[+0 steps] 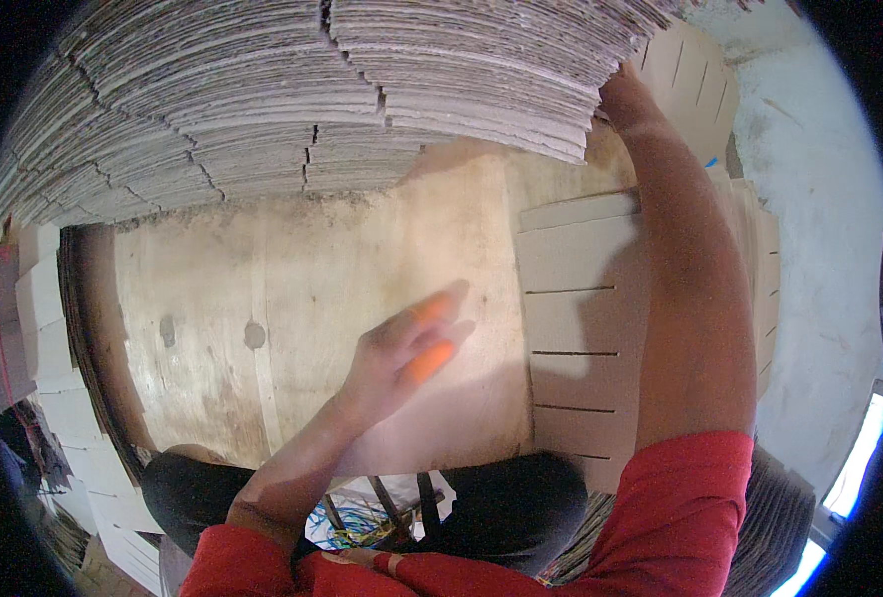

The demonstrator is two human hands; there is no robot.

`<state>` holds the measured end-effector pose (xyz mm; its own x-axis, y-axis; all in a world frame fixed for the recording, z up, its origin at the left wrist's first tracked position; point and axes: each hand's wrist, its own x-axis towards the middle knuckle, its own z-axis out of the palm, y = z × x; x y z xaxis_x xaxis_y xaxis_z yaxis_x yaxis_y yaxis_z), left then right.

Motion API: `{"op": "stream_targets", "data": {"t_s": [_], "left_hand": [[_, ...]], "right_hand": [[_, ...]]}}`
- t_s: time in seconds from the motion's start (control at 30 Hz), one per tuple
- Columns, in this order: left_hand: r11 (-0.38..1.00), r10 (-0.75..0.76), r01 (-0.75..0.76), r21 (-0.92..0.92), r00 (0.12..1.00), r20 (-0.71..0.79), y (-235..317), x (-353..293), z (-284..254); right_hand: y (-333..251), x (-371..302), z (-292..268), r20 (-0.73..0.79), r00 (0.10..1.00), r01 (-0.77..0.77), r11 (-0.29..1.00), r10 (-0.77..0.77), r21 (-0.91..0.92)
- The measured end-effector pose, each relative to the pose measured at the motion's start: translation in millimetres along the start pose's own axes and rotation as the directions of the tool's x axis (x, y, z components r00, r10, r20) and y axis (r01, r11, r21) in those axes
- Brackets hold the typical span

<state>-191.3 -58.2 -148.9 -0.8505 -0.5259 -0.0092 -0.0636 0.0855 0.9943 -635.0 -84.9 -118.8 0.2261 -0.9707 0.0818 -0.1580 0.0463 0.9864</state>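
My left hand (pixel 401 348) hovers over or rests on the bare wooden board (pixel 362 269); which one, I cannot tell. Its fingers are stretched out and somewhat blurred, with orange covers on two of them and nothing in the grasp. Far to the right, my right hand (pixel 620 95) reaches to the end of a tall stack of cardboard sheets (pixel 461 80). The stack's edge hides most of its fingers, so what they hold does not show. Beneath my right forearm lies a pile of slotted cardboard pieces (pixel 576 318).
More slotted cardboard (pixel 680 80) stands beyond my right hand, near a pale wall (pixel 809 249). Dark-edged sheets (pixel 88 338) line the board's left end. Below the board's near edge, between my legs, are tangled coloured strands (pixel 362 522).
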Motion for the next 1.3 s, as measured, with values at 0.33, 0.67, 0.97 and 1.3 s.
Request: {"op": "stream_targets", "data": {"t_s": [0.33,0.67,0.97,1.3], "left_hand": [[1.000,0.011,-0.011,0.002,1.000,0.016,-6.1,-2.1,-1.7],[1.000,-0.022,0.022,-0.009,1.000,0.000,-7.8,-1.8,1.9],[0.999,0.013,-0.014,-0.044,1.000,-0.014,-10.1,-2.4,3.6],[0.996,0.039,-0.037,-0.086,0.999,0.027,-24.5,-1.8,5.0]], "right_hand": [[22.7,17.0,-51.8,0.464,0.832,0.172,0.936,-0.304,0.306],[-12.1,3.5,12.4,0.374,0.914,0.021,0.938,-0.158,0.345],[52.2,-0.6,-27.4,0.339,0.940,0.049,0.999,-0.040,-0.018],[91.0,-81.0,34.5,0.255,0.945,0.094,0.917,-0.204,0.387]]}}
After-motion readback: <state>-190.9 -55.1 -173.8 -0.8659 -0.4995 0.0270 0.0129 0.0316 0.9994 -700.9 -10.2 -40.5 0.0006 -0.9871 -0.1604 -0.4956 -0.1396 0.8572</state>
